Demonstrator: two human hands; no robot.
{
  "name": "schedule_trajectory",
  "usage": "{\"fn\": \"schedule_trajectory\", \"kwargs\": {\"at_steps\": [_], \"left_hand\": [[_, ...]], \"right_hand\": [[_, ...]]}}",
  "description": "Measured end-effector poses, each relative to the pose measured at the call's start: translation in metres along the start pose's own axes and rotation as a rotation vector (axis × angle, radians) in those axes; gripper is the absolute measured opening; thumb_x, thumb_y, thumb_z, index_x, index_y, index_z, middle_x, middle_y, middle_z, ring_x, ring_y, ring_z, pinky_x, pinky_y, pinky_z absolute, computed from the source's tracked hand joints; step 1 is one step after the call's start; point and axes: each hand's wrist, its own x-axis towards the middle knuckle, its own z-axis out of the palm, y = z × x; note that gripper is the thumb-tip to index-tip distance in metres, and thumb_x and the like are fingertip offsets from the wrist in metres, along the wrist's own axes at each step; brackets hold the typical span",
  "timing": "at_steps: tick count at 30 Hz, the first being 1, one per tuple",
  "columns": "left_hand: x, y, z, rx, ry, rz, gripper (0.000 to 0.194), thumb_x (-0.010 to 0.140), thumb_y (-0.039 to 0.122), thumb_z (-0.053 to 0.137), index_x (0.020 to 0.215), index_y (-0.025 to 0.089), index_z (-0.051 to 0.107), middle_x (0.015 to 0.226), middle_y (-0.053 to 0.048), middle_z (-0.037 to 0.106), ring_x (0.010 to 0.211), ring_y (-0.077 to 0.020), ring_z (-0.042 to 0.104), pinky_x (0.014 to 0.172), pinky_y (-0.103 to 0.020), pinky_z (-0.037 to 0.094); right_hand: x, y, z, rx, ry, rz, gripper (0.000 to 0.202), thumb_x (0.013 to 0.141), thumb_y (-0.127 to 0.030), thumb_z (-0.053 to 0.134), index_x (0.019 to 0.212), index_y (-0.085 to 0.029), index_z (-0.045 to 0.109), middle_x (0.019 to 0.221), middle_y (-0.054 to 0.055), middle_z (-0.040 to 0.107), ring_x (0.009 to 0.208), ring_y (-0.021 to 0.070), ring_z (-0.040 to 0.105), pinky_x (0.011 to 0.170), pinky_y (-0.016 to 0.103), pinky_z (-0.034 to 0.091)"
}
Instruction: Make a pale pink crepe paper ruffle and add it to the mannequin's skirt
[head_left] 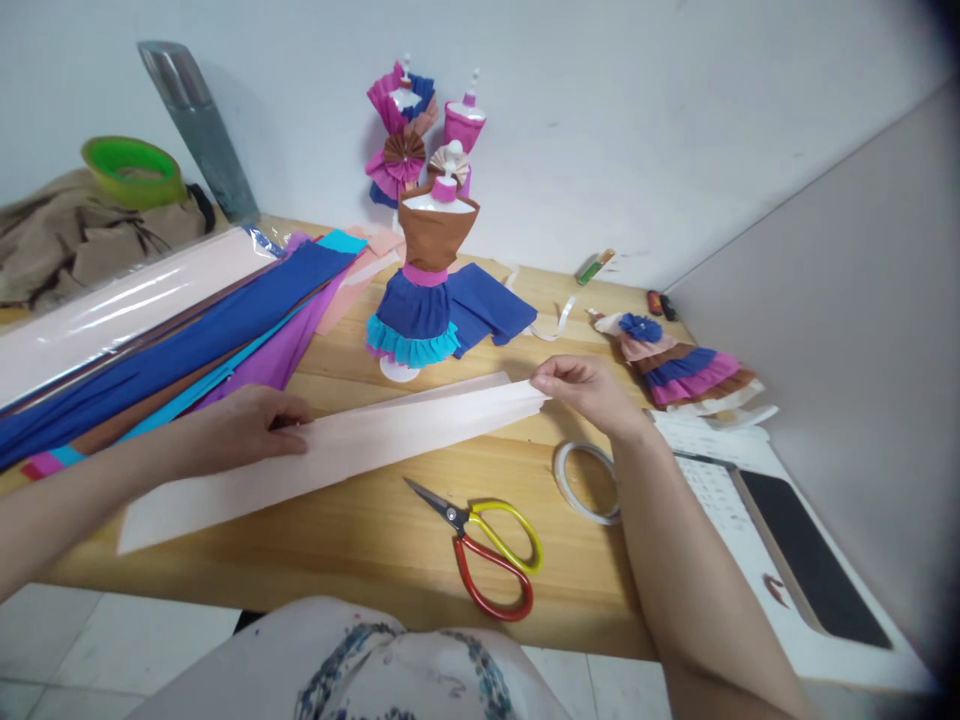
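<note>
A long pale pink paper strip (390, 430) stretches across the front of the wooden table. My left hand (244, 430) pinches its upper edge left of the middle, thumb and fingers together. At the strip's right end, my right hand (585, 390) grips the tip between thumb and fingers. Below the strip lie scissors (457, 520) with one yellow and one red handle, blades nearly closed. A roll of white tape (562, 490) lies beside my right forearm. Behind the strip stands a small dress form (439, 235) with a brown top and a blue and turquoise ruffled skirt.
Coloured paper lengths (180, 340) cover the left side, near a grey bottle (202, 140) and green tape roll (135, 170). More dressed forms (401, 130) stand at the wall. A layered paper dress (675, 365) and a white box (750, 520) are at right.
</note>
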Motion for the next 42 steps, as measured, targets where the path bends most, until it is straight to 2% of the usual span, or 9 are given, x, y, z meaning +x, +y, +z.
{"fn": "schedule_trajectory", "kwargs": {"at_steps": [2,6,9,13,17,21,26,36,42], "left_hand": [[-0.002,-0.004,0.004,0.030,-0.085,0.037,0.018,0.076,0.035,0.052,0.070,0.018,0.055,0.070,0.000,0.056,0.069,-0.0173,0.051,0.059,-0.027,0.029],[-0.003,-0.006,0.012,0.071,-0.060,0.054,0.020,0.077,0.031,0.049,0.062,0.018,0.042,0.063,0.001,0.045,0.063,-0.0155,0.044,0.058,-0.028,0.024],[-0.001,-0.005,0.015,0.064,-0.053,0.057,0.021,0.076,0.028,0.049,0.061,0.019,0.038,0.063,0.001,0.045,0.063,-0.0152,0.044,0.059,-0.028,0.023],[0.000,-0.003,0.014,0.072,-0.053,0.089,0.018,0.075,0.025,0.047,0.061,0.019,0.037,0.063,0.000,0.046,0.063,-0.0152,0.045,0.059,-0.028,0.023],[0.000,-0.001,0.013,0.086,-0.060,0.109,0.015,0.074,0.022,0.045,0.062,0.018,0.039,0.066,0.000,0.049,0.065,-0.0159,0.046,0.060,-0.029,0.024],[0.002,0.002,0.012,0.101,-0.069,0.120,0.015,0.074,0.023,0.046,0.062,0.018,0.038,0.065,0.000,0.049,0.065,-0.0163,0.046,0.060,-0.029,0.023],[0.004,-0.001,0.014,0.089,-0.061,0.130,0.014,0.074,0.022,0.046,0.061,0.018,0.042,0.065,-0.001,0.052,0.065,-0.0176,0.049,0.060,-0.030,0.024],[0.008,-0.008,0.017,0.116,-0.062,0.170,0.014,0.076,0.023,0.046,0.063,0.018,0.044,0.069,-0.001,0.055,0.068,-0.0174,0.051,0.061,-0.028,0.027],[0.009,-0.009,0.019,0.095,-0.039,0.171,0.015,0.075,0.024,0.047,0.062,0.018,0.045,0.069,-0.002,0.056,0.068,-0.0176,0.052,0.060,-0.028,0.027]], "right_hand": [[0.000,-0.006,0.003,-0.038,0.006,-0.009,0.027,0.070,-0.045,0.075,0.074,-0.019,0.069,0.068,0.002,0.068,0.061,0.0158,0.058,0.059,0.029,0.046],[0.002,-0.029,0.016,-0.058,0.103,-0.118,0.033,0.069,-0.045,0.075,0.088,-0.019,0.071,0.089,0.007,0.073,0.079,0.0217,0.066,0.074,0.035,0.052],[0.006,-0.060,0.024,-0.034,0.153,-0.213,0.034,0.071,-0.043,0.075,0.096,-0.021,0.070,0.101,0.010,0.073,0.091,0.0246,0.068,0.082,0.039,0.053],[0.018,-0.117,0.026,-0.042,0.195,-0.407,0.044,0.073,-0.045,0.075,0.111,-0.024,0.067,0.106,0.009,0.071,0.096,0.0247,0.067,0.079,0.039,0.055],[0.044,-0.171,0.033,-0.163,0.242,-0.605,0.034,0.082,-0.043,0.069,0.109,-0.023,0.067,0.093,0.006,0.068,0.087,0.0218,0.066,0.070,0.036,0.054],[0.068,-0.201,0.051,-0.344,0.229,-0.685,0.023,0.082,-0.036,0.068,0.098,-0.019,0.067,0.072,0.001,0.060,0.077,0.0193,0.063,0.069,0.033,0.051],[0.080,-0.206,0.060,-0.531,0.222,-0.727,0.024,0.086,-0.037,0.062,0.080,-0.014,0.064,0.069,0.001,0.057,0.080,0.0193,0.061,0.071,0.033,0.048],[0.123,-0.185,0.022,-0.532,0.306,-0.697,0.016,0.078,-0.031,0.069,0.071,-0.022,0.059,0.069,0.005,0.062,0.085,0.0275,0.062,0.069,0.039,0.047],[0.146,-0.183,0.014,-0.555,0.378,-0.716,0.019,0.079,-0.030,0.068,0.067,-0.022,0.056,0.059,0.003,0.058,0.080,0.0241,0.060,0.069,0.038,0.046]]}}
